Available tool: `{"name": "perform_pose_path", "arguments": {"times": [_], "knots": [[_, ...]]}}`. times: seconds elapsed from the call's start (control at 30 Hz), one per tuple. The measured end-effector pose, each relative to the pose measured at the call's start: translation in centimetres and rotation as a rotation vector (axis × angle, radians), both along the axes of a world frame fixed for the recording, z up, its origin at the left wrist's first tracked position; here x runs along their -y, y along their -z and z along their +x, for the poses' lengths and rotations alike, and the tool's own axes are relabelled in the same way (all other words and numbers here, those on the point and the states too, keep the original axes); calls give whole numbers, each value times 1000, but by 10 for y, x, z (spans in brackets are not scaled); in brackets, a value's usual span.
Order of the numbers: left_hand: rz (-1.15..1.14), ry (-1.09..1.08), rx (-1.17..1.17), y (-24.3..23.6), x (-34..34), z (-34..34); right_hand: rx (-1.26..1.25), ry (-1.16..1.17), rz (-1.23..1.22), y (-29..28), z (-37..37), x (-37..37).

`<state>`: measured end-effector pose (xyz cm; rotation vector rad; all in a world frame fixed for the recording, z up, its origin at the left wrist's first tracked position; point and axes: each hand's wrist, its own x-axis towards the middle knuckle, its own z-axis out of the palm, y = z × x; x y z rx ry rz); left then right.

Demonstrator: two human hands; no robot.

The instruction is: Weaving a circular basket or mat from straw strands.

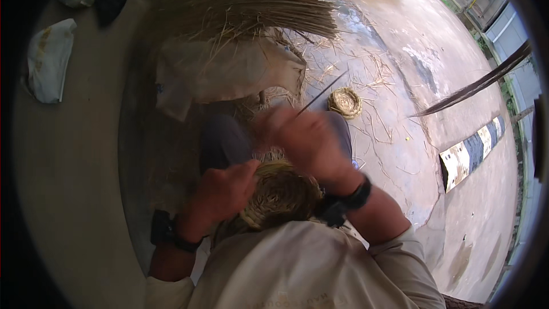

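Note:
A coiled straw basket (280,195) rests in my lap against my shirt, its round hollow facing up. My left hand (226,190) is closed at the basket's left rim, fingers curled over the edge; what lies inside the grip is partly hidden. Above the far rim, my right hand (303,140) is raised and smeared by motion. From its closed fingers a thin dark pointed rod (326,90) sticks out up and to the right. Just beyond my right knee, a smaller coiled straw ring (345,103) lies on the floor.
A large bundle of straw (246,3) lies ahead, beyond a beige cloth sack (229,71). Loose straws (377,97) litter the concrete floor. White bags (51,60) lie at the left. On the right are a slanting dark pole (480,83) and a striped board (472,151).

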<state>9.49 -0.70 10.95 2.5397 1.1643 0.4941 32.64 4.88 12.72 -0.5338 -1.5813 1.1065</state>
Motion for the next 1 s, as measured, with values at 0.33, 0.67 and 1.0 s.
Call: {"name": "perform_pose_path", "arguments": {"times": [0.33,0.67,1.0], "knots": [[-201,-164,221,27,1,-19,253,-659,69,30,-35,76],[-231,-387,256,40,0,-17,286,-144,-306,13,110,63],[-30,-551,126,27,-24,-52,273,915,-542,-12,211,102]]}}
